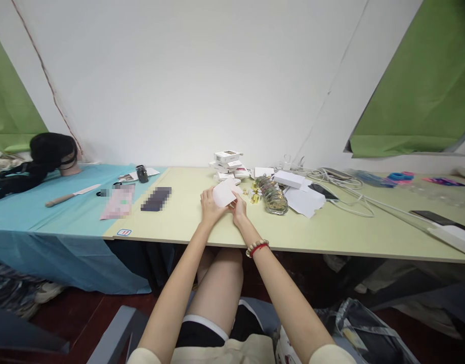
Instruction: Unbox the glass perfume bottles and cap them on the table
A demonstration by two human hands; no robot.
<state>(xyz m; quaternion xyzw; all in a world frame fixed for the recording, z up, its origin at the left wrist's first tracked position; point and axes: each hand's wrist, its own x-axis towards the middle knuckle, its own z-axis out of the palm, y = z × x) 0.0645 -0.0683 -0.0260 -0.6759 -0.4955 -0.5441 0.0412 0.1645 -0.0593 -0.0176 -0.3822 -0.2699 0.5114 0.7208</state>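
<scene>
A flat white card or box [225, 192] is held tilted above the table near its front edge; which of the two it is, I cannot tell. My left hand [208, 205] grips its left side with the fingers spread along the edge. At its lower right, my right hand [238, 206] closes on it, some fingertips hidden behind it. Just beyond my hands stands an uneven stack of white boxes [227, 156]. Small gold-coloured pieces [255, 196] lie to the right of my right hand, beside a row of clear packets [275, 201] with gold and green contents.
White papers [306, 200] and a long white box [289, 179] lie right of the packets, with white cables [353, 189] beyond. On the left are a knife [71, 195], a dark jar [141, 174], a blurred pink packet [119, 201] and a wigged mannequin head [55, 151].
</scene>
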